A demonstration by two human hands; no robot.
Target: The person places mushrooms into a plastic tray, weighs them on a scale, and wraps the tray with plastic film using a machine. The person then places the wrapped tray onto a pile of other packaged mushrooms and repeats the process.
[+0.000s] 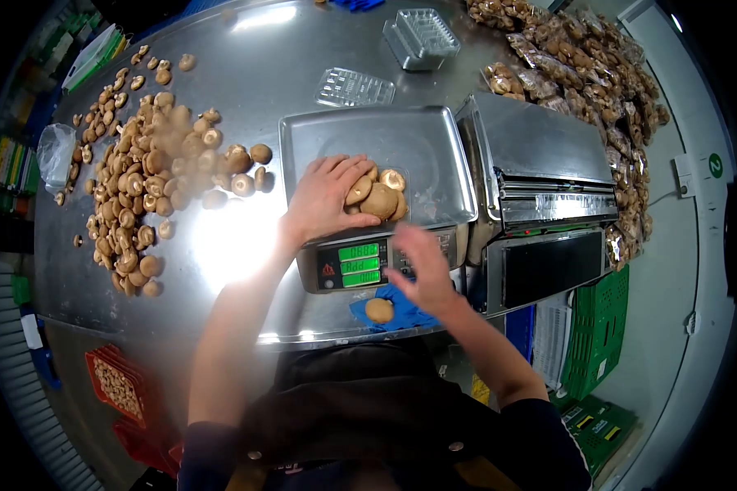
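Shiitake mushrooms (379, 201) sit in a clear plastic punnet (409, 177) on the scale's metal pan (434, 139). My left hand (329, 198) is wrapped round the left side of the filled punnet, thumb on the near side and fingers over the far side. In front of the scale's keypad hovers my right hand (424, 268), slightly blurred, its fingers apart and nothing in them. The green scale display (360, 265) is lit beside it. Below lies a single mushroom (379, 310) on a blue cloth (409, 315) at the table edge.
Many loose mushrooms (131, 184) spread over the steel table's left side. Stacked empty punnets (422, 39) and a flat clear tray (354, 87) are at the back. A wrapping machine (544, 180) stands right of the scale, bagged mushrooms (581, 65) behind it. Green crates (602, 327) are lower right.
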